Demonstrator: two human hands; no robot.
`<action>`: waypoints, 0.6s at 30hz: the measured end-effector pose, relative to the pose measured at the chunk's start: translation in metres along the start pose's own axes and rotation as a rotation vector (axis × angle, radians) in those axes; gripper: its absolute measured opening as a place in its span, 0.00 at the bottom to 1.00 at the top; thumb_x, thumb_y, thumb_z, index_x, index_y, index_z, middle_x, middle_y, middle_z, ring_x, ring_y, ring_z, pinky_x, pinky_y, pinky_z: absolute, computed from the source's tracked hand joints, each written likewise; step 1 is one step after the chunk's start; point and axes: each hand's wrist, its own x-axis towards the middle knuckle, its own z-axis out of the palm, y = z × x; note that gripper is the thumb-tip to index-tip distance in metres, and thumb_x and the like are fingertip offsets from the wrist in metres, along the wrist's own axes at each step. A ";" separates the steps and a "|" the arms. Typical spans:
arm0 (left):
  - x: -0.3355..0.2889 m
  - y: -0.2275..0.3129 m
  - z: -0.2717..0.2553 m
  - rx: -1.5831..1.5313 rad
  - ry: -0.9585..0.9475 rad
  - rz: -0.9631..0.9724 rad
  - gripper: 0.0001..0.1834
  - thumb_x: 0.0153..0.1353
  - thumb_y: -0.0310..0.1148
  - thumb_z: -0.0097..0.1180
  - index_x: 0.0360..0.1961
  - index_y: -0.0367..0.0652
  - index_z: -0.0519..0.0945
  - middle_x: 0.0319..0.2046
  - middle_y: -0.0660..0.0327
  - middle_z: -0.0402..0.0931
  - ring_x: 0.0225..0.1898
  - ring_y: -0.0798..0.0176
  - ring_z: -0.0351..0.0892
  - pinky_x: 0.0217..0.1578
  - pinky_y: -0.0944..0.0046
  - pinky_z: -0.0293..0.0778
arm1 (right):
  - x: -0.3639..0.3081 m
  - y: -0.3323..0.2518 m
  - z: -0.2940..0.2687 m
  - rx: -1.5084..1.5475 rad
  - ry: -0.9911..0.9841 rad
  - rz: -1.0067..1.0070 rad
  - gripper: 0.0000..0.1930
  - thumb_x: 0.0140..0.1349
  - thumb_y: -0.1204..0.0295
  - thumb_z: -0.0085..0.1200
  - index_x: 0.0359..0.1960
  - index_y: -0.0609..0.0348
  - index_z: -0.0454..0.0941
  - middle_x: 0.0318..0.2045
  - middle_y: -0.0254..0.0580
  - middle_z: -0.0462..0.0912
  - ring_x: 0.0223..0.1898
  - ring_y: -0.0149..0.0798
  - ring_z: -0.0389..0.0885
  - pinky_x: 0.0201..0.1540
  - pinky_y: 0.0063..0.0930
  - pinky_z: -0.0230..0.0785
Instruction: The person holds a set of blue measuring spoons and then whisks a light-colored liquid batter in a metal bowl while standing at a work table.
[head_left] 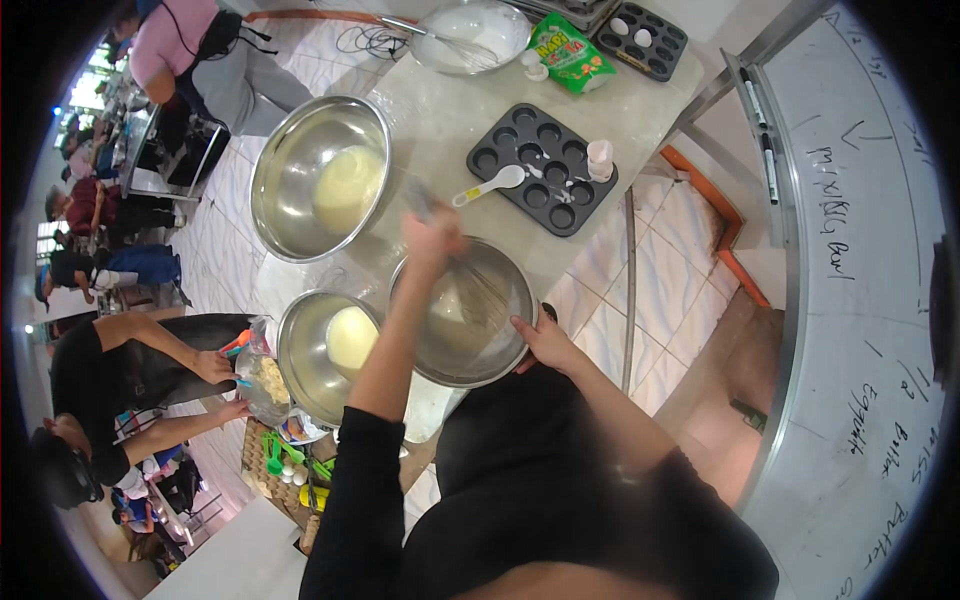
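Observation:
My left hand (435,240) is closed around the handle of a whisk (482,292), above a metal mixing bowl (515,262). The whisk's wires reach down into the bowl, where a thin pale layer lies at the bottom; the hand is slightly smeared by motion. My right hand (548,342) grips the same bowl's rim at its right side, thumb over the edge. Left of it stands a second metal bowl (300,350) with pale yellow batter, partly covered by my left forearm. Farther back is a larger metal bowl (272,190), also holding yellow batter.
Behind my bowl lies a dark muffin tin (545,165) with a white measuring spoon (490,187) and eggshells (600,160). At the back are a bowl with another whisk (470,50), a green packet (570,55) and another muffin tin (645,40). A co-worker (150,370) handles a clear bowl at left.

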 end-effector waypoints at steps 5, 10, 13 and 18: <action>0.027 0.012 -0.022 -0.031 -0.238 -0.146 0.07 0.50 0.23 0.49 0.17 0.42 0.67 0.09 0.65 0.64 0.08 0.70 0.61 0.11 0.68 0.57 | -0.006 -0.005 0.004 -0.037 0.022 -0.030 0.37 0.66 0.63 0.44 0.68 0.51 0.32 0.51 0.61 0.69 0.30 0.48 0.82 0.20 0.33 0.80; -0.022 0.000 0.007 -0.076 -0.532 -0.208 0.07 0.51 0.25 0.49 0.18 0.41 0.67 0.10 0.66 0.64 0.09 0.71 0.61 0.11 0.69 0.57 | -0.004 0.000 -0.001 -0.045 0.026 -0.022 0.37 0.67 0.62 0.43 0.68 0.51 0.33 0.52 0.60 0.69 0.31 0.49 0.82 0.21 0.34 0.80; 0.015 0.021 -0.007 -0.111 -0.312 -0.019 0.08 0.50 0.22 0.48 0.18 0.42 0.65 0.09 0.65 0.61 0.09 0.70 0.60 0.11 0.68 0.57 | -0.005 0.003 0.005 -0.060 0.069 -0.033 0.37 0.67 0.61 0.43 0.68 0.50 0.32 0.53 0.60 0.68 0.31 0.49 0.82 0.21 0.34 0.80; -0.028 0.007 -0.008 -0.028 -0.524 -0.209 0.07 0.49 0.23 0.48 0.17 0.42 0.66 0.10 0.65 0.63 0.09 0.70 0.62 0.11 0.68 0.59 | -0.008 0.003 0.005 -0.073 0.058 -0.032 0.37 0.67 0.61 0.42 0.68 0.50 0.32 0.53 0.60 0.68 0.30 0.49 0.82 0.21 0.34 0.80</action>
